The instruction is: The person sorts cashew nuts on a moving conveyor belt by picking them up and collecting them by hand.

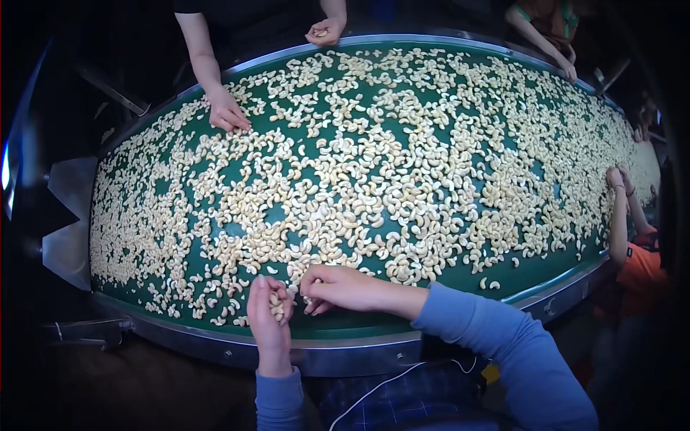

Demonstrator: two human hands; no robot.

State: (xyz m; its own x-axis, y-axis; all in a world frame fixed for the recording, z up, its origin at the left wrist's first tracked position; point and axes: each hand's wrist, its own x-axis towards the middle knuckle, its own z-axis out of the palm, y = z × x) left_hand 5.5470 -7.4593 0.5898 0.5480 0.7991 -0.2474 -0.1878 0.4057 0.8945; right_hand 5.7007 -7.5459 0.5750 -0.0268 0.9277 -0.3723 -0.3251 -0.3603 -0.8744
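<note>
"Darkness ringed the green belt (533, 276), and cashews (420, 208) covered most of it, sparser by the near metal rim (345, 359). Where were the wearer's hands?"

"Over the near edge, side by side. The left hand (267, 312) was turned up, its fingers curled round a small clump of cashews (277, 304). The right hand (330, 287) was just beside it, knuckles up, fingers bent inward."

"Pinching one?"

"I couldn't tell. Something pale showed by the fingertips, but the hand covered the rest."

"Which step was that, then?"

"Picking by hand, I'd have said: the right to pick, the left to hold. Another pick called for a light pinch, with the left cupped enough to spill none."

"And what couldn't you make out?"

"How many the left held, or any flaws on them. Across the belt, a co-worker's hand (228, 113) reached down, its fingertips unclear, and the orange-sleeved person (636, 273) at right was half hidden in the dark edge."
</note>
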